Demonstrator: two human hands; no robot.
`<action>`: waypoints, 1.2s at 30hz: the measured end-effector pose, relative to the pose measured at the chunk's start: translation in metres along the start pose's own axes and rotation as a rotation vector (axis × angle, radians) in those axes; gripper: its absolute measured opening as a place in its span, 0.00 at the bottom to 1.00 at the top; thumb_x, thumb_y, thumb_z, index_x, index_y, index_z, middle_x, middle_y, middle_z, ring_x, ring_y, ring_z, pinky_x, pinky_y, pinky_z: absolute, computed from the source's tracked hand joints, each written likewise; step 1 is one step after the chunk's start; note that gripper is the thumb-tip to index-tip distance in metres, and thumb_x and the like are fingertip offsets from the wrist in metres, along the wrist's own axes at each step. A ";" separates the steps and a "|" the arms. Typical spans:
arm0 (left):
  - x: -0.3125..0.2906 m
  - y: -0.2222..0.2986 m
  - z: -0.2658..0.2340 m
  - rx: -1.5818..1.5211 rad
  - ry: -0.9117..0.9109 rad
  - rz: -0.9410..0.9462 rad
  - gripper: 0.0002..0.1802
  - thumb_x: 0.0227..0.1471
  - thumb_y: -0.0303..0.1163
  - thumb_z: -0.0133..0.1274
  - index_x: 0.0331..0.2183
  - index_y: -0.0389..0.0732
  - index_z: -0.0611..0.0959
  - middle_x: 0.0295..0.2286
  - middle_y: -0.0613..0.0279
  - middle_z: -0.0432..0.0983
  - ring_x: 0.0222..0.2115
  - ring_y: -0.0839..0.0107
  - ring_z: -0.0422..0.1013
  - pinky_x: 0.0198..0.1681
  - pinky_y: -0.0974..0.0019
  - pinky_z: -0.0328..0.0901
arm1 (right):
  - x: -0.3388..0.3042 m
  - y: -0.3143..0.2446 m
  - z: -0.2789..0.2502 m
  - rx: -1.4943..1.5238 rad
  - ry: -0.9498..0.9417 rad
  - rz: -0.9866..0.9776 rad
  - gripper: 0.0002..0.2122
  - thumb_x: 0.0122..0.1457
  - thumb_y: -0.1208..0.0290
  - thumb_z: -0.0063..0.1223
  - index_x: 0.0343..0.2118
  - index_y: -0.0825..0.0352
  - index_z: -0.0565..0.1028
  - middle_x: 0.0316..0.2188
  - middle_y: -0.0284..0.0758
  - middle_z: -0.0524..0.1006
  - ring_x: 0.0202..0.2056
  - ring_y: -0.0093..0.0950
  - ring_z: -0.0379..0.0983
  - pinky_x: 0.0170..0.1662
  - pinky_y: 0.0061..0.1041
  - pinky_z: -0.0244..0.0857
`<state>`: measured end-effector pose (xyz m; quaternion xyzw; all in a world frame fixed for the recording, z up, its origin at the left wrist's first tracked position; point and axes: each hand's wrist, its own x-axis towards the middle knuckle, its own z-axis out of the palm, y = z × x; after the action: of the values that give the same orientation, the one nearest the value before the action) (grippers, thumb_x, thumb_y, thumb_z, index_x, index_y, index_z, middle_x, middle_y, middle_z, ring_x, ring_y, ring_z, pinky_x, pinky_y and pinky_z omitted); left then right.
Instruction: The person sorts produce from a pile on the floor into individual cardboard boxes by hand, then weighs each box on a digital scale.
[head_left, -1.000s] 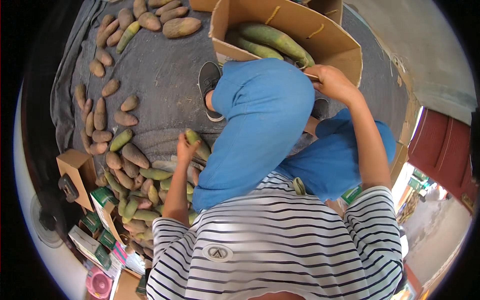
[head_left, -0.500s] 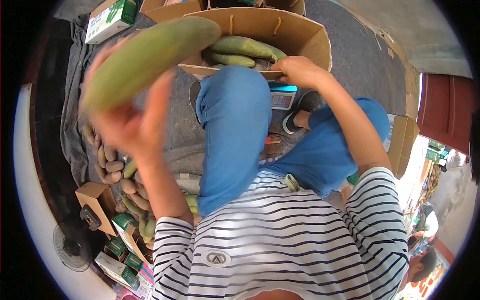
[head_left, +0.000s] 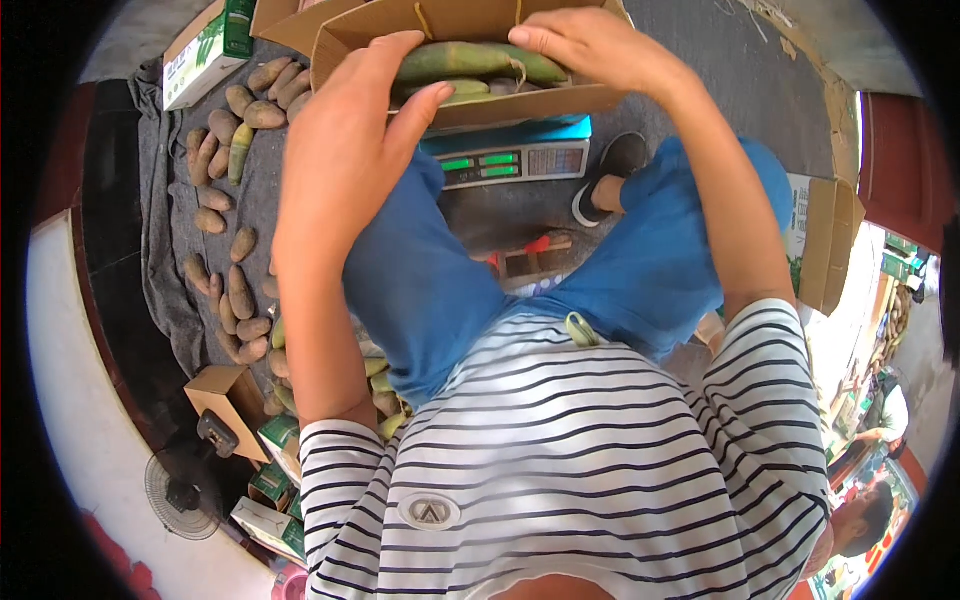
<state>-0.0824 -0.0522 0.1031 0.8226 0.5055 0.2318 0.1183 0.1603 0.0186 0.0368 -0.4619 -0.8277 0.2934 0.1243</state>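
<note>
A cardboard box with two cord loops rests on a scale with lit green displays, beyond my knees. Inside lie long green melons resembling large cucumbers; the uppermost melon stretches across the box. My left hand is curved around that melon's left end, thumb apart from the fingers near the box's near wall. At the other end, my right hand reaches over the right side of the box, its fingers stretched and its fingertips at the melon's right part. Its palm side is hidden.
Several brownish oblong tubers or fruits lie on dark cloth at left. A white-green carton stands at far left; an open carton is at right. A fan stands at lower left. Another person is at far right.
My left hand has brought a green melon from the upper left into the box. My right hand has shifted from the near rim to over the box. More of the scale shows.
</note>
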 end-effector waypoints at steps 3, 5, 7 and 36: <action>-0.003 -0.022 0.022 0.186 -0.211 -0.052 0.21 0.49 0.37 0.55 0.45 0.40 0.74 0.36 0.50 0.75 0.37 0.56 0.72 0.38 0.61 0.66 | -0.013 -0.018 -0.009 -0.217 0.056 0.000 0.22 0.58 0.53 0.42 0.32 0.71 0.76 0.32 0.50 0.76 0.36 0.43 0.73 0.40 0.38 0.65; -0.008 -0.031 0.024 0.319 -0.255 -0.035 0.21 0.49 0.40 0.54 0.44 0.41 0.74 0.37 0.51 0.75 0.36 0.53 0.71 0.36 0.57 0.66 | -0.021 -0.017 -0.003 -0.508 0.023 0.047 0.22 0.60 0.54 0.39 0.27 0.71 0.75 0.26 0.48 0.76 0.33 0.44 0.73 0.38 0.39 0.65; -0.010 -0.039 0.023 0.291 -0.217 -0.027 0.21 0.49 0.40 0.54 0.44 0.41 0.74 0.37 0.52 0.75 0.35 0.53 0.72 0.36 0.57 0.66 | -0.027 -0.021 -0.005 -0.467 -0.042 0.085 0.22 0.60 0.54 0.39 0.27 0.71 0.76 0.26 0.48 0.76 0.33 0.44 0.73 0.38 0.39 0.65; 0.052 -0.029 0.038 0.189 -0.094 0.365 0.21 0.49 0.39 0.54 0.44 0.40 0.73 0.39 0.51 0.71 0.39 0.52 0.69 0.40 0.57 0.64 | -0.021 -0.017 -0.003 -0.499 -0.123 0.114 0.18 0.57 0.56 0.44 0.31 0.69 0.76 0.26 0.47 0.77 0.33 0.44 0.74 0.38 0.39 0.66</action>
<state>-0.0658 0.0091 0.0710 0.9179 0.3614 0.1623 0.0201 0.1615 -0.0051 0.0503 -0.5055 -0.8531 0.1141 -0.0608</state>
